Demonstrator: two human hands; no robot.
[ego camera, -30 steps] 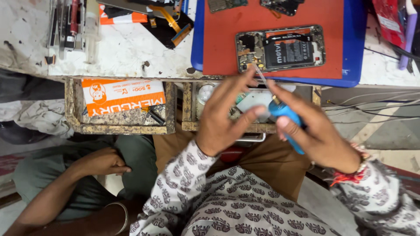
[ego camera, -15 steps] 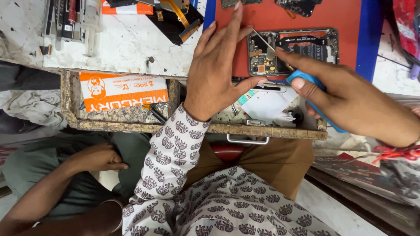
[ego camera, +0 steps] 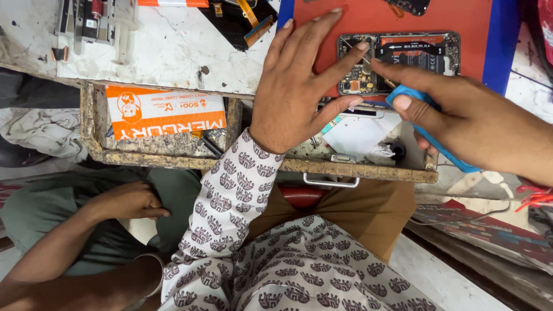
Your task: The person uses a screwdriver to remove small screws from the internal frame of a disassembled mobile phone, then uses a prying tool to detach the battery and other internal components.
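**Two hands over one opened phone on the red mat**

Taking the red mat (ego camera: pixel 449 17) as the fixed mark and reading from the left: well left of it, low in the picture, one hand of another seated person (ego camera: pixel 129 201) rests on a grey-green lap, clear of the bench. Up and left of the mat lies one orange printed packet (ego camera: pixel 167 112) in an open wooden drawer (ego camera: pixel 92 147), under the scuffed white benchtop (ego camera: pixel 173 52).

At the mat's left edge comes the left hand (ego camera: pixel 296 86), fingers spread apart and flat, clamped on nothing, its forefinger tip touching the top-left corner of the one opened phone (ego camera: pixel 403 60). The phone lies back-off on the mat, near its lower edge, circuit side up.

From the right the right hand (ego camera: pixel 466 124) is closed around one blue-handled tool (ego camera: pixel 429 135), whose thin metal tip (ego camera: pixel 368 60) rests on the phone's board just beside the left forefinger.

The mat is one, with a blue border (ego camera: pixel 498 46). Bare red shows above the phone; below the mat's edge a second drawer (ego camera: pixel 368 167) stands open with white paper inside.
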